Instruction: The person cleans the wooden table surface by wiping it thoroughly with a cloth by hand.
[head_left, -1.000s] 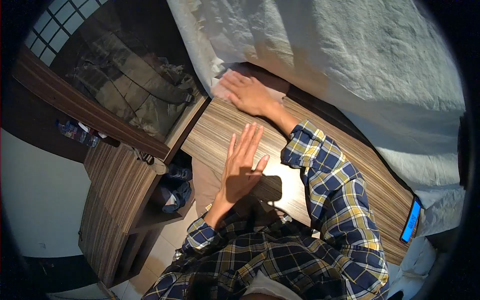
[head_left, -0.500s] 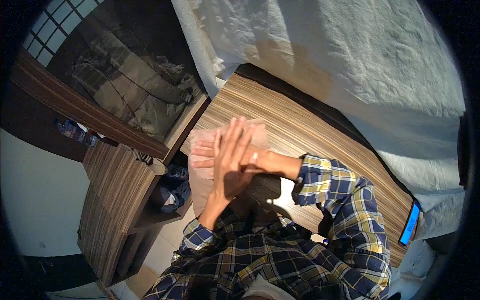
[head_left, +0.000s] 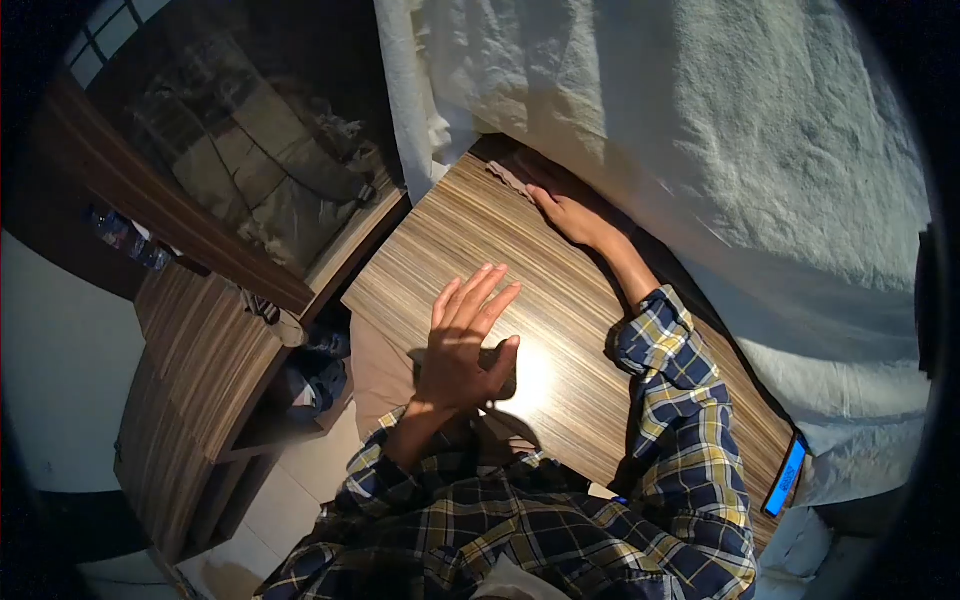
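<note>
Wooden board (head_left: 560,300): right hand (head_left: 570,215) pushed cloth (head_left: 508,178) back to mattress (head_left: 700,130)

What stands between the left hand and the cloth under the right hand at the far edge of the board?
Nothing visible. The left hand hovers open above the striped wooden board, and only bare wood lies between it and the cloth, which the right hand presses by the white sheet.

striped wooden board (head_left: 590,330), white bedsheet (head_left: 720,130), tiled floor (head_left: 290,500)
</note>
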